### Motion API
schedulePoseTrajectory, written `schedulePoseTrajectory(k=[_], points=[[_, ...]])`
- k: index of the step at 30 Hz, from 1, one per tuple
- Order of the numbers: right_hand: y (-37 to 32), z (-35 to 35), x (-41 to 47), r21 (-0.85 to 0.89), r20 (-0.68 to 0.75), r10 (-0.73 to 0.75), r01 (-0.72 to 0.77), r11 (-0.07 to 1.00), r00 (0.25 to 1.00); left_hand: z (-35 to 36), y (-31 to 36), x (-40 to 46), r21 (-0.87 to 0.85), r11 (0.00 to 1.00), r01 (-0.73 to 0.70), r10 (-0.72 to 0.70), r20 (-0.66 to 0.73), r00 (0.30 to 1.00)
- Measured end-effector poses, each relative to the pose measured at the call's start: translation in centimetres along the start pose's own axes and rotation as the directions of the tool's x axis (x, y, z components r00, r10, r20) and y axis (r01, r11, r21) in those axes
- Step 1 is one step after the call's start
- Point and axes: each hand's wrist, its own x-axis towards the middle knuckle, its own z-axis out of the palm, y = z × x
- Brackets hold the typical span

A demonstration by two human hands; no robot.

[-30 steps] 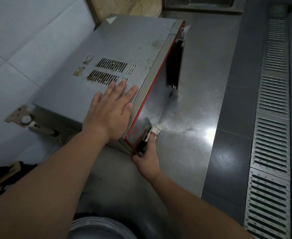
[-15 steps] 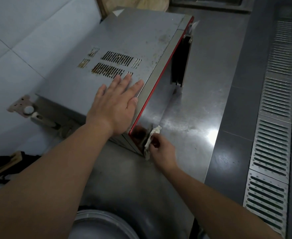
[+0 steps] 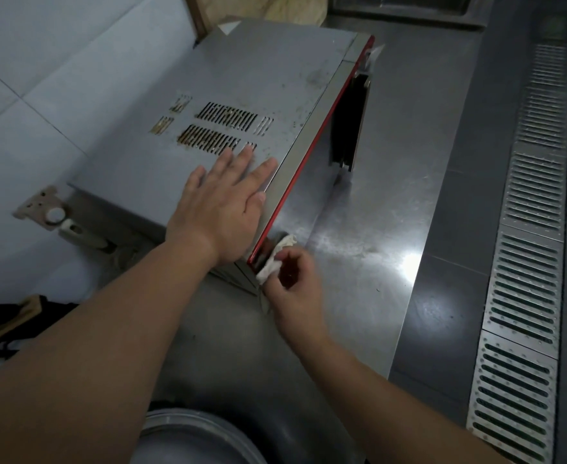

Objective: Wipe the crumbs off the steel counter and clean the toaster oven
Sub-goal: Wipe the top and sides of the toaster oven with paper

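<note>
The toaster oven (image 3: pixel 241 95) sat on the steel counter (image 3: pixel 375 212), toward ten o'clock from the person. The left hand (image 3: pixel 223 209) lay flat on its top, fingers straight, steadying it. The right hand (image 3: pixel 292 283) pinched a white cloth (image 3: pixel 275 259) against its near front corner, so the oven-cleaning step seemed underway, and next the cloth likely needed working along the red-edged front.

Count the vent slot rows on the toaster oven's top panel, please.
2 long rows: upper vent row and lower vent row, one behind the other, just beyond the left hand, whose fingertips may cover some slots.
</note>
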Motion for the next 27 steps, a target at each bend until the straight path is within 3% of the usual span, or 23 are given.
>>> schedulePoseTrajectory(k=[4, 8, 12, 15, 18, 25, 27], points=[[-0.7, 0.3, -1.6, -0.188, 0.069, -0.249, 0.257, 0.948, 0.966, 0.0, 0.0, 0.0, -0.005, 1.0, -0.002, 0.002, 0.006, 1.0], [1.3, -1.4, -0.3, -0.425, 0.258, -0.312, 0.397, 0.814, 0.914, -0.1, -0.1, 0.0, -0.008, 1.0, -0.004, 0.004, 0.008, 1.0], [3.6, -4.8, 4.4, -0.71, 0.267, -0.163, 0.308, 0.634, 0.95, 0.0, -0.1, 0.0, -0.001, 1.0, 0.002, -0.002, 0.01, 1.0], [4.9, -6.5, 7.8, -0.828, 0.282, -0.016, 0.252, 0.5, 0.959, -0.1, 0.0, 0.0, 0.0, 1.0, 0.004, -0.004, 0.019, 1.0], [7.1, -6.7, 9.2, -0.868, 0.376, 0.146, 0.292, 0.402, 0.915, -0.1, 0.0, 0.0, 0.0, 1.0, 0.008, -0.008, 0.015, 1.0], [11.6, -7.2, 5.7, -0.922, 0.355, 0.212, 0.304, 0.241, 0.91, -0.1, 0.0, 0.0, -0.012, 1.0, 0.007, -0.007, 0.011, 1.0], [11.6, -6.5, 3.8, -0.899, 0.42, 0.234, 0.366, 0.24, 0.877, 0.0, 0.0, 0.0, -0.012, 1.0, 0.009, -0.009, 0.01, 1.0]])
